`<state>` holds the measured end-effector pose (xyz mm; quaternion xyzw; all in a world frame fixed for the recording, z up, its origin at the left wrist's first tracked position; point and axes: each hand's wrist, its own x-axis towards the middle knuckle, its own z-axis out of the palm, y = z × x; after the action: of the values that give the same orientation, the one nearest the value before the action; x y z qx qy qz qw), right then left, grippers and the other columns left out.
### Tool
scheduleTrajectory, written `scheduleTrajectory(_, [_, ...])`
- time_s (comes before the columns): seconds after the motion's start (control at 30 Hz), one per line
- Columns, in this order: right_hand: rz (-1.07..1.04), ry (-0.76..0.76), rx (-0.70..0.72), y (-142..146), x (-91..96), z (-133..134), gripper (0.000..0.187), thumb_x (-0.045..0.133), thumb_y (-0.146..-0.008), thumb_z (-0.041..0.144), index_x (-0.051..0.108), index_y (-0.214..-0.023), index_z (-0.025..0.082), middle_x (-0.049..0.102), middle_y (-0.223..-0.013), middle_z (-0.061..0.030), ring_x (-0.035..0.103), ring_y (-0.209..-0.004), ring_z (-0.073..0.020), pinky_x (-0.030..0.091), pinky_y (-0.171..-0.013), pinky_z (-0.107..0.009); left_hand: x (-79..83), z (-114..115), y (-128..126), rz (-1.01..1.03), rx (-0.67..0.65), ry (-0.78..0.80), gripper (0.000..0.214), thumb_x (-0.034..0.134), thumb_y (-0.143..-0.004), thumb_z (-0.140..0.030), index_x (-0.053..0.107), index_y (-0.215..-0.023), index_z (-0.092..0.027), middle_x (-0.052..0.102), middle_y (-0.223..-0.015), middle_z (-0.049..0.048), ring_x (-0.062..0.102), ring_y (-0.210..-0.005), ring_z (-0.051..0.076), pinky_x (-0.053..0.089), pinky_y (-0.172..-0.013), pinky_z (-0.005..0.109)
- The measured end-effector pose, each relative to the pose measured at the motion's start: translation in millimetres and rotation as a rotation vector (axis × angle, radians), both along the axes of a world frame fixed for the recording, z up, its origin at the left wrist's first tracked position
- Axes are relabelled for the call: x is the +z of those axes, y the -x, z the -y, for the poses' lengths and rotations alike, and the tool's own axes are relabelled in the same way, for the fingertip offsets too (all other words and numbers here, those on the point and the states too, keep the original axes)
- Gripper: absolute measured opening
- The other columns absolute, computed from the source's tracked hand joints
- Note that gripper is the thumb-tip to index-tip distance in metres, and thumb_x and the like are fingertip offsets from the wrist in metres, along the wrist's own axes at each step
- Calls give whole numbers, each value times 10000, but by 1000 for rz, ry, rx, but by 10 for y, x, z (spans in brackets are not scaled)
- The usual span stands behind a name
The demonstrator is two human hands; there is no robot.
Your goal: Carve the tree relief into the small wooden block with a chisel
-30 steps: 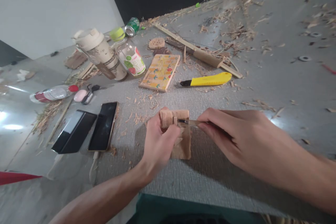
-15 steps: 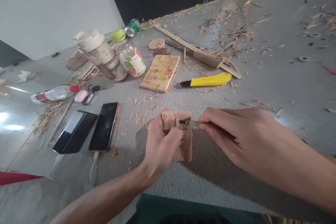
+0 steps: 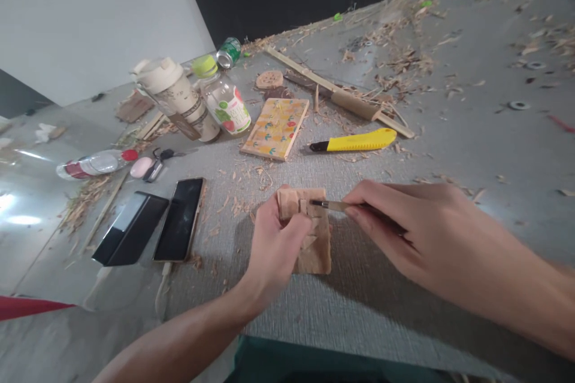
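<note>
A small rectangular wood block (image 3: 318,254) with carved recesses and ridges lies before me on the grey textured table. Closed around its left side is my left hand (image 3: 279,238), with the thumb pressed across its face. My right hand (image 3: 386,218) pinches a thin carving knife (image 3: 335,205) with a pale handle. Its dark metal tip points left over the upper part of the block; whether it touches the wood I cannot tell. Beyond the hands lies a yellow utility knife (image 3: 359,140). Left of that is a flat board (image 3: 276,127) with a printed fruit pattern.
Two phones, one dark (image 3: 180,219) and one folding (image 3: 129,228), lie at left with cables. A tumbler (image 3: 175,96), a lidded bottle (image 3: 227,105), a green can (image 3: 229,52) and a lying bottle (image 3: 96,164) stand around. A wooden-handled blade (image 3: 354,105) and shavings (image 3: 399,66) lie behind.
The carving knife's tip has shifted slightly up and right, away from the ridge under my left thumb. My left hand keeps its hold on the block.
</note>
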<state>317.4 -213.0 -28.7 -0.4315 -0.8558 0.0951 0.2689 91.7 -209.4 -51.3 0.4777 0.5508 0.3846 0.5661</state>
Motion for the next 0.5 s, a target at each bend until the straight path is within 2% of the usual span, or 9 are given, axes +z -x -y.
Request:
scheduleTrajectory(0.23, [-1,-10,1,-19,-24,13,197,522,-1207,242,660,-1068,238,673,-687,32,623,-519,-169,332,-531,-353,-17,-1,13,15,52,29,177,733,-814,-262,556,-812,-254,648,-758,-11,665,-729,193,558,-649,295])
scheduleTrajectory(0.5, [-12,-25,16,23,-6,17,239,505,-1217,243,666,-1041,224,663,-689,38,625,-517,-157,359,-521,-334,24,-8,-19,5,47,-19,198,685,-755,-262,487,-752,-253,518,-719,-41,503,-667,144,413,-596,271])
